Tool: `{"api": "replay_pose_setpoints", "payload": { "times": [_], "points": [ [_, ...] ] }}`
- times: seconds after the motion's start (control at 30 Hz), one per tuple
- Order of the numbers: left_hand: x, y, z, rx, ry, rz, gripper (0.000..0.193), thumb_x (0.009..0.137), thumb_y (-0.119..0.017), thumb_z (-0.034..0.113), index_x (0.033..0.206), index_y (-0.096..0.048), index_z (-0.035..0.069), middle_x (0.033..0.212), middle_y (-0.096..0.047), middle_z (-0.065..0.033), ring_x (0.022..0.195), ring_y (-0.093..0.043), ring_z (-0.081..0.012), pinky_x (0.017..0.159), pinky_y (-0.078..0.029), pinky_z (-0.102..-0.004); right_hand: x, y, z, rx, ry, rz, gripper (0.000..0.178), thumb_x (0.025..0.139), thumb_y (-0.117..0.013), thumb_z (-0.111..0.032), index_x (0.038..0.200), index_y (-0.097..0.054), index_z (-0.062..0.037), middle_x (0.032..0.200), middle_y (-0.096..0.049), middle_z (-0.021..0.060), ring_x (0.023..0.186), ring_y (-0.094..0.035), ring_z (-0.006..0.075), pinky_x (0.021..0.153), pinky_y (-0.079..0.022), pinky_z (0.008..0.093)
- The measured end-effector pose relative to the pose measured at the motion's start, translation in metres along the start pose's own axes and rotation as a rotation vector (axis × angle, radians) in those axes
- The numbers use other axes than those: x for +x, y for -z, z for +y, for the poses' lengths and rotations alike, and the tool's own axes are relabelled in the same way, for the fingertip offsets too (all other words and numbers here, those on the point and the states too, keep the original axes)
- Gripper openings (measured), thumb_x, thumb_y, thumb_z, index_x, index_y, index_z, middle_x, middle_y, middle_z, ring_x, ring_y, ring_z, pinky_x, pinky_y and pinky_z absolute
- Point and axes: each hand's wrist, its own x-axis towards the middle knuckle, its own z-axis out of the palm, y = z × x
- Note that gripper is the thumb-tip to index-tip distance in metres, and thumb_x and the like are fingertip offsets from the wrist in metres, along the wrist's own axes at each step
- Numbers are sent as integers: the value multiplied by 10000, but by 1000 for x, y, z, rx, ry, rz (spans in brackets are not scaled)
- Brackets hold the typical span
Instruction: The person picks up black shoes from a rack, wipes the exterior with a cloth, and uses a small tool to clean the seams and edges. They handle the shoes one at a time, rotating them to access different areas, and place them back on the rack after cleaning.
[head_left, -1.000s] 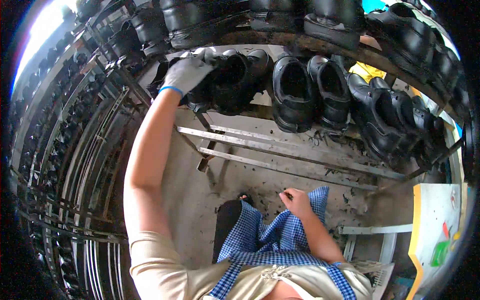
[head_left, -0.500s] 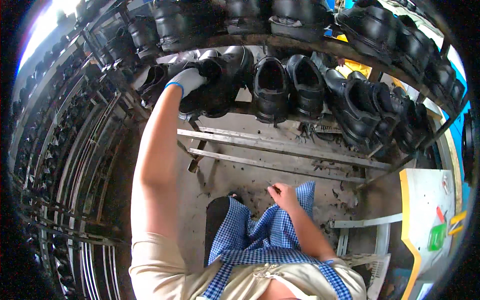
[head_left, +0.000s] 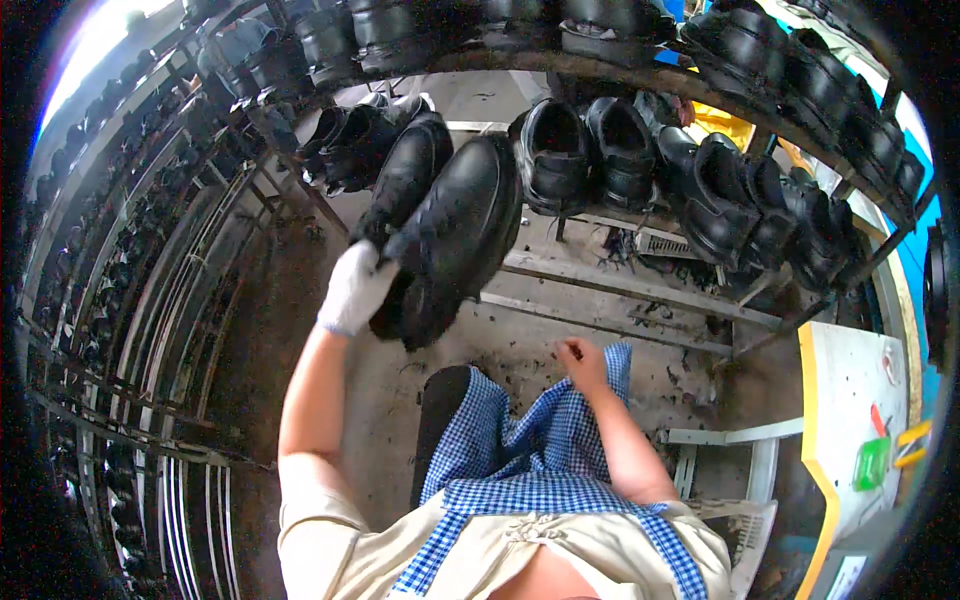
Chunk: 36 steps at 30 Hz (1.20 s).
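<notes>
My left hand (head_left: pixel 357 290), in a white glove, grips a pair of black shoes (head_left: pixel 465 205) at their heel ends. The toes point up and away toward the rack, and the pair hangs in the air in front of the lower shelf. Over my lap, beside the blue checked apron (head_left: pixel 545 430), is my bare right hand (head_left: pixel 583 362). Its fingers are curled in, and I cannot see what they hold, if anything. Just right of the held pair, two more black shoes (head_left: pixel 622 170) stand on the lower shelf with their heels toward me.
An upper shelf (head_left: pixel 480 80) lined with black shoes crosses the far side. More loaded racks (head_left: pixel 130 270) fill the left. Low metal rails (head_left: pixel 620 285) run beneath the lower shelf. At right stands a white board with a yellow edge (head_left: pixel 850 400), bearing a green object (head_left: pixel 872 464).
My left hand has drawn the pair of shoes off the lower shelf toward me. My right hand has shifted slightly right and stays curled near my lap.
</notes>
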Motion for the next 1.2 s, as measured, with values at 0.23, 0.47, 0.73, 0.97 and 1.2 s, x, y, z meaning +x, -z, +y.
{"api": "replay_pose_setpoints", "payload": {
  "times": [0.23,0.47,0.73,0.97,1.2],
  "points": [
    [-130,-47,-19,-400,-195,269,437,741,-669,-4,1175,-625,7,1105,-672,-198,1008,-652,-342,844,-514,-379,20,31,-138,305,294,-83,220,886,-703,-139,1078,-695,-33,894,-685,0,799,-607,90,721,-490,251],
    [-187,-67,-28,-790,139,221,463,757,-714,45,1208,-615,13,1144,-669,-163,1051,-647,-284,879,-502,-347,25,35,-258,137,715,-280,343,806,-766,-72,1140,-699,-106,931,-614,40,750,-583,126,644,-485,262],
    [-195,-45,-24,-688,86,210,418,733,-696,53,1149,-665,29,1060,-704,-148,931,-688,-292,770,-546,-354,34,42,-284,-191,997,-460,401,680,-744,67,1049,-723,-88,925,-639,62,702,-665,179,638,-558,290],
    [-197,-36,-44,-442,-59,150,456,710,-655,59,1164,-665,32,1145,-673,-175,1038,-657,-342,877,-542,-403,12,60,-325,-660,1055,-690,203,690,-740,-127,829,-603,-68,807,-594,78,678,-650,273,583,-526,376],
    [-186,-16,-28,-149,-285,185,424,696,-648,31,1118,-686,24,1145,-679,-160,1039,-659,-319,892,-536,-394,12,52,-327,-889,1122,-694,266,688,-746,-194,791,-568,-25,788,-591,112,694,-658,282,611,-540,382]
  ]
}}
